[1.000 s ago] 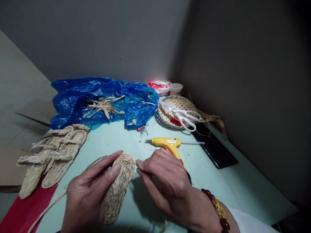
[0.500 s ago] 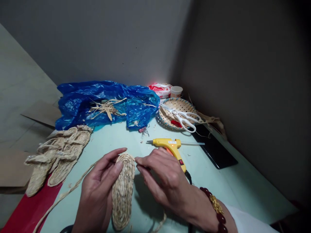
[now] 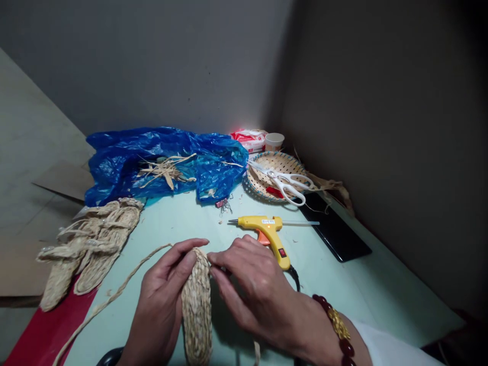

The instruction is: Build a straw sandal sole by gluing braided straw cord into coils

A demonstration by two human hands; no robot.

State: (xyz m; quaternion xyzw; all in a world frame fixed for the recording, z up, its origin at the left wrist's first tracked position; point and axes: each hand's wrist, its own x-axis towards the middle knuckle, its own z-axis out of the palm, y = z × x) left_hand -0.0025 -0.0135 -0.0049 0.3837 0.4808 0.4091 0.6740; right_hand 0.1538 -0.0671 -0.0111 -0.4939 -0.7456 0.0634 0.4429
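Observation:
A long oval woven straw sole (image 3: 197,315) stands tilted at the front of the table, its rounded top end facing away from me. My left hand (image 3: 163,290) grips it by the left edge, thumb on the face near the top. At the upper right edge, my right hand (image 3: 255,284) pinches with thumb and forefinger; whatever is between those fingertips is too small to make out. A twisted straw cord (image 3: 122,288) trails from behind my left hand toward the lower left. Just beyond my right hand lies a yellow glue gun (image 3: 263,223) holding a clear glue stick.
Finished-looking straw sandals (image 3: 91,244) lie at the left on a red strip (image 3: 41,325). Behind are a blue plastic bag (image 3: 168,142) with straw scraps, a woven basket (image 3: 259,190), white-handled scissors (image 3: 293,180), a paper cup (image 3: 274,141) and a black tablet-like slab (image 3: 341,234).
The sole has tipped more edge-on, and its top end sits slightly lower. My left hand has shifted a little to the right with it; my right fingertips stay at its upper edge.

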